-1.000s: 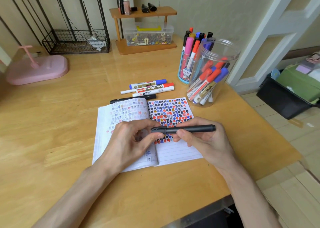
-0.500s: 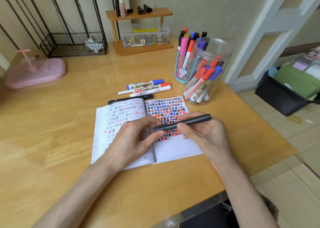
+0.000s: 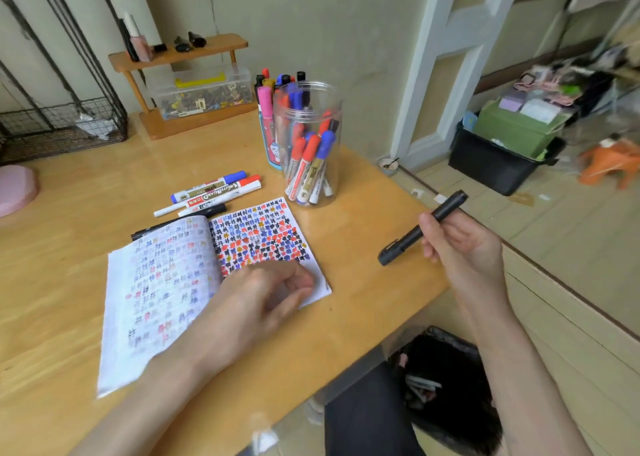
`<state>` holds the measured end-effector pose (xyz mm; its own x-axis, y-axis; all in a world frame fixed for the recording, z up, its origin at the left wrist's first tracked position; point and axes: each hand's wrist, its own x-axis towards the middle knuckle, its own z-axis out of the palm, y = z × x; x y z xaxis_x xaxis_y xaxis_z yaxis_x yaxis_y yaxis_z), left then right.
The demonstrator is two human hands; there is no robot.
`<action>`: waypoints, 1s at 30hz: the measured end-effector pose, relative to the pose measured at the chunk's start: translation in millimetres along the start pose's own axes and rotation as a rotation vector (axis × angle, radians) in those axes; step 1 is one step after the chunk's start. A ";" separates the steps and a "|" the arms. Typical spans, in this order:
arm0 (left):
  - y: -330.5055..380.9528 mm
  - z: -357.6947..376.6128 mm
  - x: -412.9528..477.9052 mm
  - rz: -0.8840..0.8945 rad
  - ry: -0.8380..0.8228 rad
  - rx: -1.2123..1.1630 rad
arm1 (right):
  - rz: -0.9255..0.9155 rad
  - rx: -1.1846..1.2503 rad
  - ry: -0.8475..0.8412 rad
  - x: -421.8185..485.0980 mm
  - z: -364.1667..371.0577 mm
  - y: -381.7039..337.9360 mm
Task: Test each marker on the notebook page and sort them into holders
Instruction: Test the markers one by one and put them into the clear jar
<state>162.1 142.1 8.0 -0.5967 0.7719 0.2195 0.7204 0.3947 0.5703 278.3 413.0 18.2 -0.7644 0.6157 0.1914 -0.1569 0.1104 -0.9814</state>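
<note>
Table [image 3: 52,282]: cut off at the left and near sides; bare wood stretches left of my left fingers.
Notebook [image 3: 156,282]: lies open under and left of my left fingers. Its left page is smeared by blur, so the marks there are hard to read.
Left hand [image 3: 256,303]: blurred. My fingers are loosely curled with the tips on the right page, gripping nothing I can make out.
Loose markers [image 3: 214,192]: lie side by side beyond my left fingertips, past the notebook's far edge. A black one is half hidden behind the raised left page.
Clear jar [image 3: 334,116]: stands farther out, between my two hands, full of red and blue markers.
Pen cup [image 3: 270,150]: behind the jar and partly hidden by it.
Black marker [image 3: 408,239]: capped, with its long axis diagonal. The clip end points down-left toward the notebook, the back end up-right.
Right hand [image 3: 464,247]: thumb and fingers curl round the barrel.
Edge: the table's right edge passes under the marker, cap end over wood, my right fingers over floor. Open wood lies between cap and notebook.
Dark shape [image 3: 446,396]: below my right wrist, too blurred to name.
</note>
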 end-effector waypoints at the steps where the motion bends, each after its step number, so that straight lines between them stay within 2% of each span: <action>1: 9.3 9.3 8.0 0.027 -0.011 -0.028 | 0.001 -0.010 0.042 -2.5 -13.3 -0.2; 6: 43.9 55.1 47.9 0.085 -0.067 -0.207 | -0.001 -0.066 0.184 -13.4 -70.8 -1.0; 14: 54.3 82.1 69.0 0.063 -0.118 -0.324 | 0.091 -0.242 0.309 -37.6 -141.5 41.0; 21: 54.9 75.2 63.6 0.051 -0.095 -0.346 | 0.213 -0.334 0.277 -48.3 -158.8 69.6; 25: 52.0 64.7 58.9 0.043 -0.052 -0.336 | 0.199 -0.350 0.252 -42.5 -150.0 66.4; 30: 37.1 45.2 47.5 0.023 -0.019 -0.299 | 0.136 -0.307 0.140 -29.2 -110.3 34.8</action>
<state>176.4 216.0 3.8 -0.5725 0.7892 0.2223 0.5959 0.2143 0.7740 364.1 484.9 -22.8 -0.6692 0.7392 0.0763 0.1515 0.2362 -0.9598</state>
